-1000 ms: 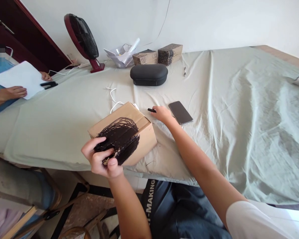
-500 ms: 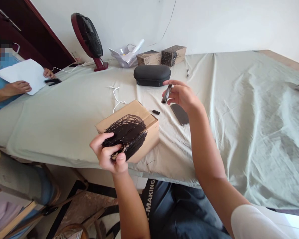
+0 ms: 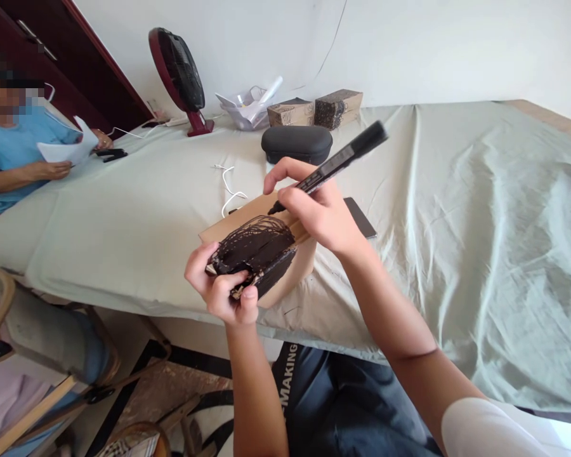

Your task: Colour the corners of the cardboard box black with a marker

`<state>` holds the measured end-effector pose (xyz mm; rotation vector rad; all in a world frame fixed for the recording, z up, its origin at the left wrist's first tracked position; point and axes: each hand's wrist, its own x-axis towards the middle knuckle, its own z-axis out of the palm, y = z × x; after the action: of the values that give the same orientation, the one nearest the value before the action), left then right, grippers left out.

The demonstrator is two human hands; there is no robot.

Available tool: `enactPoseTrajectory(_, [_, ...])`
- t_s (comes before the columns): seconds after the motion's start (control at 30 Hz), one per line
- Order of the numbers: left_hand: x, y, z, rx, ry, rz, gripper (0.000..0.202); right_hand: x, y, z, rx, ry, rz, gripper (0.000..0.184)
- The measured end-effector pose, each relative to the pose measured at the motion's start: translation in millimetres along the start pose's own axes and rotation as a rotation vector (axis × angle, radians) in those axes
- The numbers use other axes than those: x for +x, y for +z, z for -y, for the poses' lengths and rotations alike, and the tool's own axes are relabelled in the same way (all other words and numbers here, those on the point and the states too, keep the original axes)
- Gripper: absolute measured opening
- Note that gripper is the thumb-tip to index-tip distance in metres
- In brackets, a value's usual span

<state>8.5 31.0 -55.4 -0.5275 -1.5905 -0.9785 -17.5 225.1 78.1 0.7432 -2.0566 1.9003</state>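
A cardboard box (image 3: 240, 222) with a large patch of black scribble lies near the table's front edge. My left hand (image 3: 223, 289) is closed round its near corner, thumb on the side. In my right hand (image 3: 316, 209) is a black marker (image 3: 340, 158), gripped like a pen, its tip resting on the box's top at the edge of the black patch. The marker's far end points up and to the right.
A phone (image 3: 361, 216) lies just behind my right hand. Farther back are a black oval case (image 3: 296, 143), two small boxes (image 3: 314, 109), a plastic bag, a red fan (image 3: 181, 73) and a white cable (image 3: 228, 190). A person in blue at the left holds paper (image 3: 66, 149).
My right hand came off the table with the marker, lifted it, then brought its tip down onto the box. The small black cap that lay by the box is now hidden.
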Motion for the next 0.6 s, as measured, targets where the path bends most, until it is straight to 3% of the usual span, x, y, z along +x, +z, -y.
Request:
enactPoseTrajectory(0.07, [-0.9, 1.9, -2.3, 0.011, 0.005, 0.009, 0.038, -1.3, 2.0, 1.1, -0.042, -0.009, 0.050, 0.007])
enactPoseTrajectory(0.37, [-0.9, 3.7, -2.5, -0.046, 0.000, 0.017, 0.036, 0.3, -1.2, 2.0, -0.114, -0.033, 0.128, 0.010])
enactPoseTrajectory(0.6, [2.9, -7.3, -0.2, -0.037, -0.084, 0.264, 0.044, 2.2, 0.7, -3.4, -0.073, -0.008, 0.121, 0.010])
